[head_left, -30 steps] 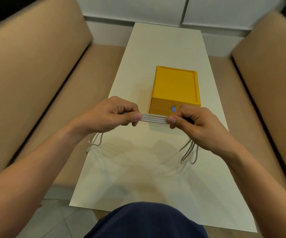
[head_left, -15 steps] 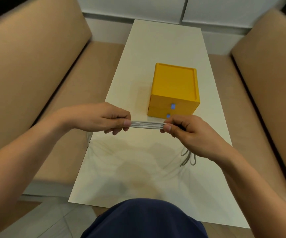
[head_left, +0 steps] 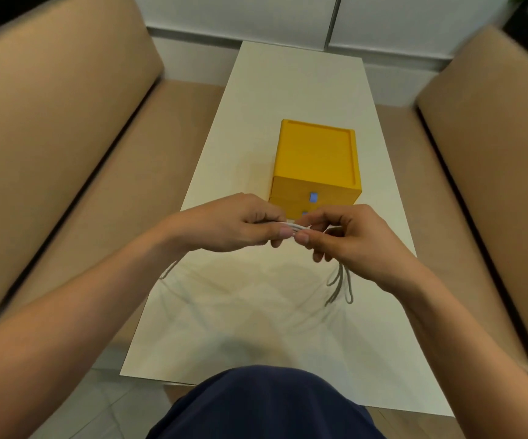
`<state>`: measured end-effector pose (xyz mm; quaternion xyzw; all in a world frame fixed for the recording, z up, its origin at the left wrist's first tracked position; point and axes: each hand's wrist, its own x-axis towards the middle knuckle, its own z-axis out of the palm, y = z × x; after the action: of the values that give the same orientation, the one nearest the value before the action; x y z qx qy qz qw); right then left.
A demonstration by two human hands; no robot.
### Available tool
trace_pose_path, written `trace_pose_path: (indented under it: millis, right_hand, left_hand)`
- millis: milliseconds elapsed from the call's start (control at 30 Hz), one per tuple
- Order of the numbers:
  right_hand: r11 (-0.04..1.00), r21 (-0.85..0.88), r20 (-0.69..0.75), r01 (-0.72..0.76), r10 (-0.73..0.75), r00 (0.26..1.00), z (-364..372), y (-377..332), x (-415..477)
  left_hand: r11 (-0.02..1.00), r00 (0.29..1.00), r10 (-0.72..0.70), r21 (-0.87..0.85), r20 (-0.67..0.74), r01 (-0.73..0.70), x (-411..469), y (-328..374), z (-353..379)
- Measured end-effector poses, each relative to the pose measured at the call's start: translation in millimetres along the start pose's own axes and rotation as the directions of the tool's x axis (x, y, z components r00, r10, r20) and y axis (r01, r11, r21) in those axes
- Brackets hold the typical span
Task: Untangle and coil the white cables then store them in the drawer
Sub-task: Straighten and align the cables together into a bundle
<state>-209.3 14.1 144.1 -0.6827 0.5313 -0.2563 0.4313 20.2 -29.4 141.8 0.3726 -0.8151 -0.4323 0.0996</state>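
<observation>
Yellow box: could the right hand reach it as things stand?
Probably yes: the box sits just beyond the right hand with nothing between them. But its fingers pinch the cables, so it would have to let go first.

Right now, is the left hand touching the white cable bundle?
Touching. The head view shows the left hand pinching the white cable bundle between thumb and fingers, with the right hand gripping it just beside.
</observation>
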Motion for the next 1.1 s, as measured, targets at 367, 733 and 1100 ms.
trace_pose_path:
  millis: [367,733,1100]
  right_hand:
    - [0.982,0.174,0.043,-0.066,0.059,0.997,-9.3,-2.5,-2.5]
    - [0.997,0.060,0.084,-0.042,0.037,0.996,-12.8,-3.1,-1.3]
    - [0.934,-0.358,0.063,-0.003,0.028,0.998,-9.3,-0.5,5.4]
  left_hand:
    - [0.997,0.993,-0.076,0.000,0.089,0.077,-7.8,10.8,-15.4]
    - [0.993,0.990,-0.099,0.081,0.105,0.091,-7.6,13.6,-20.0]
    - [0.991,0.990,-0.108,0.084,0.089,0.100,-5.3,8.7,-14.3]
